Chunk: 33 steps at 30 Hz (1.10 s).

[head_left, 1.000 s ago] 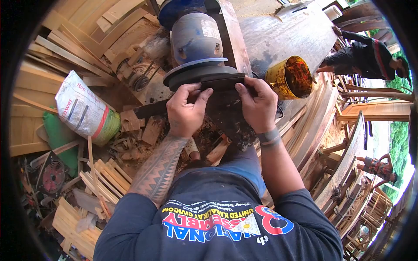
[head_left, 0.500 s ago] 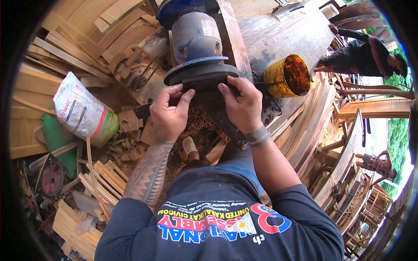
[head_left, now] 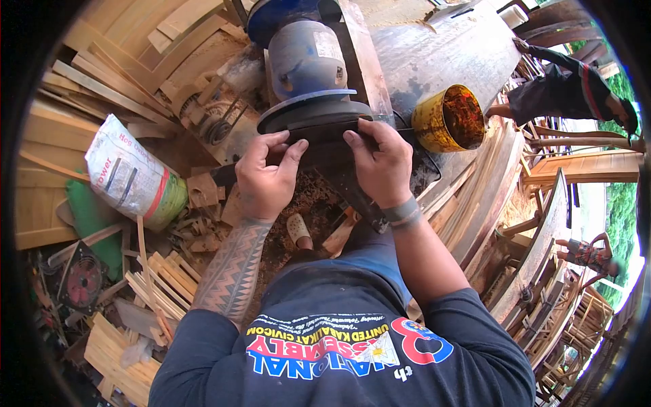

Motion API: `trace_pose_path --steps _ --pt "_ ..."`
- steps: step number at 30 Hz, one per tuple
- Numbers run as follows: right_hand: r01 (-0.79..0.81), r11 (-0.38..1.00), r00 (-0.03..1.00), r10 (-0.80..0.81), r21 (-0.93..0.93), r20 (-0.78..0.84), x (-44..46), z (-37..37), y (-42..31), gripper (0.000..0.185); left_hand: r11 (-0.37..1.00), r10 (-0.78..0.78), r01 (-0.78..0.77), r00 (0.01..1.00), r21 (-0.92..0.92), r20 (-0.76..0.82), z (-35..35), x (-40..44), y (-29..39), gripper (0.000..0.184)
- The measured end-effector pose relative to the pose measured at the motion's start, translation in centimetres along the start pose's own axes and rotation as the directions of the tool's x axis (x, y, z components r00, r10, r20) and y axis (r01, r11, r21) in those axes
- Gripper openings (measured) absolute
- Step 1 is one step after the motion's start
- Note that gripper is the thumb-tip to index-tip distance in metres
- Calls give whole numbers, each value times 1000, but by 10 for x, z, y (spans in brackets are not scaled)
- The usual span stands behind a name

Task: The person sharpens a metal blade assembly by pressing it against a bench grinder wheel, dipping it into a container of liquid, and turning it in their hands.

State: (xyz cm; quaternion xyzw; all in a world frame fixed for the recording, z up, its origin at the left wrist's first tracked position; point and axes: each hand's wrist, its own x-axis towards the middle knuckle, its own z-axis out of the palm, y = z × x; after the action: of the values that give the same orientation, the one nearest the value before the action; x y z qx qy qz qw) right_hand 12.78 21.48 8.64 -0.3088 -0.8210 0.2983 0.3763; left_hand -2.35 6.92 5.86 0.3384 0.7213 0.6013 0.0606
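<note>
Dark flat piece: I see it (head_left: 325, 130) spanning between both hands, along the near edge of the grey wheel (head_left: 319, 115); it looks to be touching, though the contact line is hidden.
Left hand: my left grip (head_left: 268, 169) pinches the piece's left part between thumb and fingers.
Right hand: my right grip (head_left: 383, 163) pinches its right end the same way.
Progress: I judge the pass at the wheel under way, the piece not yet released.
Remaining: I cannot tell how much of its edge is done, nor whether the wheel spins.
Yellow can: just right of the right hand (head_left: 430, 119).
</note>
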Motion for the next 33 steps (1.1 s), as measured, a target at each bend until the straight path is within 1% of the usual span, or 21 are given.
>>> trace_pose_path --steps 3,6,9,12,15,18,21,24,27,30,33 --pt "-6 1000 1000 6 -1 -7 1 -5 4 22 1000 27 -27 1000 -8 3 6 1 0 29" --pt "-52 999 999 52 14 -7 2 -9 4 22 1000 24 -24 1000 -1 7 11 1 3 30" --pt "-94 996 996 93 11 15 3 -14 8 23 998 60 -60 998 24 10 17 2 5 29" --pt "-78 997 997 78 -7 -5 3 -18 12 23 1000 10 -8 999 -29 44 22 1 9 29" --pt "-104 995 995 104 -1 -5 4 -21 17 23 1000 3 -2 999 -25 52 26 1 14 30" --pt "-116 993 993 116 19 -21 4 -24 21 22 999 22 -21 999 -25 41 33 2 16 28" --pt "-117 993 993 117 -5 -24 6 -29 22 23 997 81 -81 996 -1 32 37 4 20 29" --pt "-121 993 992 121 5 -38 6 -33 26 24 996 88 -89 995 9 43 42 5 25 28" --pt "-146 989 989 146 -3 -32 7 -36 28 24 998 63 -62 997 -9 49 46 4 25 29" --pt "-193 981 981 193 17 -7 6 -37 35 24 998 58 -59 997 4 58 48 4 27 29" --pt "-207 978 978 207 10 3 5 -36 35 25 998 61 -61 997 -3 46 50 3 24 30"
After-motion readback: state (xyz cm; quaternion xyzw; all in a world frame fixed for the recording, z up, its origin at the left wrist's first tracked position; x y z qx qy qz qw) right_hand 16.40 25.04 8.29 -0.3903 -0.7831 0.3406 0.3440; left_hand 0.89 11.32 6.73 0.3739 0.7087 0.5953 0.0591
